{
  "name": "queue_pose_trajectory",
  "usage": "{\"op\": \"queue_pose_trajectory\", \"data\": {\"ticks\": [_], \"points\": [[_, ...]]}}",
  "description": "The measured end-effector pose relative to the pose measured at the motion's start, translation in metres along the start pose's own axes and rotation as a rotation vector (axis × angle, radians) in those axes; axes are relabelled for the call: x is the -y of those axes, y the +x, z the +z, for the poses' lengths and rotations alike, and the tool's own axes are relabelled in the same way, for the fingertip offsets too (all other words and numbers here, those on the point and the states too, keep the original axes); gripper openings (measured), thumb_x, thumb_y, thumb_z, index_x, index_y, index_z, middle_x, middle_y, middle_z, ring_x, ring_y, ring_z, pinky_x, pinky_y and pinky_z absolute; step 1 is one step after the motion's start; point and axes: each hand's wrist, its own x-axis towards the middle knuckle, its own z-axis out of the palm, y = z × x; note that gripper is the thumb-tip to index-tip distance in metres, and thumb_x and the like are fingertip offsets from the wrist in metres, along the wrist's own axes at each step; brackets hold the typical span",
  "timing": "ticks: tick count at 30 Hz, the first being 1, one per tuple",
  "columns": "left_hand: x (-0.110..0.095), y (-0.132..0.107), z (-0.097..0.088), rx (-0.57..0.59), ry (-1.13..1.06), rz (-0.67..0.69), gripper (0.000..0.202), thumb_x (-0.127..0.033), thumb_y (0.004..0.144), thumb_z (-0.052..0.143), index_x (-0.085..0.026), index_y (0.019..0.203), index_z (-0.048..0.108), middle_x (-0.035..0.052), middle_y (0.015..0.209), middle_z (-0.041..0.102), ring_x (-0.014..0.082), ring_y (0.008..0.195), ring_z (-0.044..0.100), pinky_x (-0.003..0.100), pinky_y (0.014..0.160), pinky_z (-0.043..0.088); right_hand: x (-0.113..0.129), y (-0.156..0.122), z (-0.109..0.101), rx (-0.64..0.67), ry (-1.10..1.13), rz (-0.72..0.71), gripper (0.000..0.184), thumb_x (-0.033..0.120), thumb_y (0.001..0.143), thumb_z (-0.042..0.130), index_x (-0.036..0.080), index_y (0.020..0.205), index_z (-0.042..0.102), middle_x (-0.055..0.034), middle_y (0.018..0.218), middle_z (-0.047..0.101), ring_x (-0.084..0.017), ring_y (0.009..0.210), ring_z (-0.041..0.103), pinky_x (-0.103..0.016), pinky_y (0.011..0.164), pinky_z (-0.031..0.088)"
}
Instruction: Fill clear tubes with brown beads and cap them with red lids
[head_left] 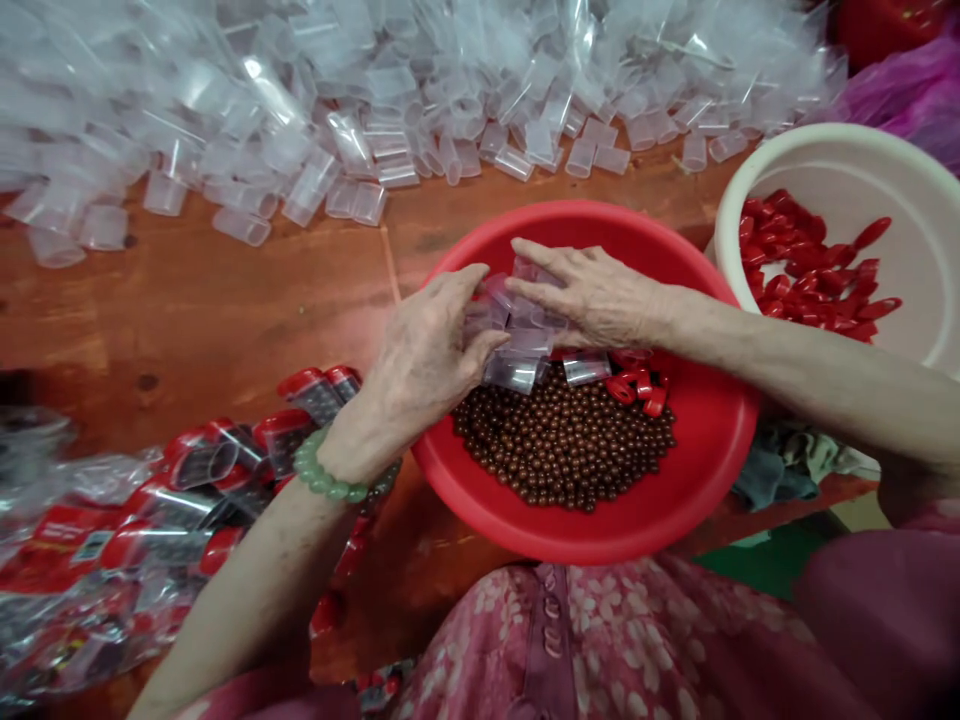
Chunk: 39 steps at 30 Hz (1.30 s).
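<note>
The left hand (439, 340) and right hand (604, 295) partly hide the clear tubes (523, 345) inside the red basin (592, 545), beside brown beads (566, 440). Each grip is half curved; whether it holds any, I cannot tell. The right forearm (772, 365) covers part of the white tub (907, 260).

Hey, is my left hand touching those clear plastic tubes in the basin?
Touching: the head view shows the left hand cupped against the clear plastic tubes, its thumb meeting them with no visible gap.
</note>
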Motion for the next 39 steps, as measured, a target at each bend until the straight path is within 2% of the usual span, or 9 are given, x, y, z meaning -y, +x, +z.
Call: {"op": "queue_pose_trajectory", "data": {"ticks": [6,9,12,16,19,22,27,34,39], "points": [[-0.031,-0.019,0.006,-0.020,-0.085,0.061,0.035,-0.017,0.094,0.053,-0.011,0.127,0.062,0.0114,0.116,0.076,0.0199,0.101,0.074,0.036,0.094,0.060,-0.009,0.027,-0.032,0.107,-0.057,0.043,0.067,0.039,0.087,0.075,0.016,0.145,0.051,-0.0172,0.142,0.051,-0.030,0.114,0.064,-0.042,0.088,0.055],[-0.043,-0.025,0.014,0.145,-0.051,0.106,0.032,-0.012,0.094,0.048,-0.011,0.121,0.066,0.0128,0.111,0.077,0.0221,0.099,0.074,0.036,0.090,0.060,-0.003,0.019,-0.056,0.095,-0.070,0.057,0.055,0.031,0.089,0.071,0.013,0.139,0.057,-0.0147,0.129,0.058,-0.031,0.109,0.066,-0.042,0.086,0.053],[-0.047,-0.027,0.021,0.334,0.065,0.098,0.033,-0.008,0.093,0.045,-0.011,0.118,0.066,0.0148,0.110,0.076,0.0256,0.099,0.074,0.038,0.089,0.059,0.009,-0.007,-0.069,-0.019,-0.046,0.184,0.024,0.025,0.098,0.053,0.011,0.104,0.071,-0.0120,0.103,0.066,-0.026,0.093,0.067,-0.038,0.077,0.051],[-0.042,-0.028,0.025,0.400,0.167,0.098,0.041,-0.003,0.093,0.038,-0.013,0.125,0.063,0.0146,0.121,0.072,0.0249,0.105,0.072,0.038,0.094,0.057,0.035,-0.035,-0.045,0.188,0.062,-0.007,0.024,0.016,0.097,0.047,0.014,0.097,0.071,-0.0079,0.092,0.071,-0.019,0.083,0.062,-0.033,0.077,0.047],[-0.038,-0.030,0.027,0.410,0.210,0.101,0.040,-0.005,0.094,0.037,-0.013,0.123,0.063,0.0132,0.119,0.072,0.0244,0.103,0.072,0.037,0.093,0.057,0.050,-0.032,-0.012,0.152,-0.103,-0.047,0.029,0.015,0.098,0.045,0.010,0.114,0.069,-0.0171,0.128,0.067,-0.026,0.104,0.061,-0.038,0.085,0.045],[-0.036,-0.031,0.027,0.435,0.252,0.084,0.035,-0.006,0.094,0.037,-0.012,0.115,0.064,0.0126,0.112,0.073,0.0243,0.098,0.071,0.036,0.088,0.057,0.055,-0.024,0.006,0.090,-0.222,-0.070,0.033,0.017,0.099,0.043,0.013,0.121,0.066,-0.0151,0.151,0.054,-0.030,0.118,0.056,-0.043,0.089,0.042],[-0.038,-0.030,0.025,0.464,0.229,0.093,0.035,-0.005,0.094,0.035,-0.013,0.114,0.063,0.0114,0.110,0.072,0.0233,0.096,0.071,0.035,0.086,0.057,0.047,-0.044,0.005,0.104,-0.230,0.006,0.026,0.021,0.101,0.043,0.016,0.106,0.068,-0.0137,0.117,0.068,-0.028,0.101,0.057,-0.046,0.090,0.035],[-0.036,-0.031,0.027,0.444,0.182,0.078,0.037,-0.007,0.095,0.037,-0.012,0.121,0.062,0.0133,0.119,0.070,0.0264,0.104,0.070,0.041,0.094,0.057,0.039,-0.086,-0.004,0.206,-0.247,0.145,0.024,0.025,0.096,0.053,0.018,0.081,0.069,-0.0110,0.096,0.071,-0.028,0.090,0.056,-0.045,0.085,0.030],[-0.033,-0.031,0.030,0.417,0.143,0.063,0.034,-0.008,0.094,0.041,-0.013,0.120,0.063,0.0143,0.124,0.070,0.0279,0.111,0.069,0.044,0.099,0.056,0.057,-0.057,-0.006,0.123,-0.231,0.079,0.023,0.015,0.096,0.047,0.013,0.106,0.068,-0.0132,0.099,0.070,-0.028,0.090,0.059,-0.041,0.082,0.032]]}}
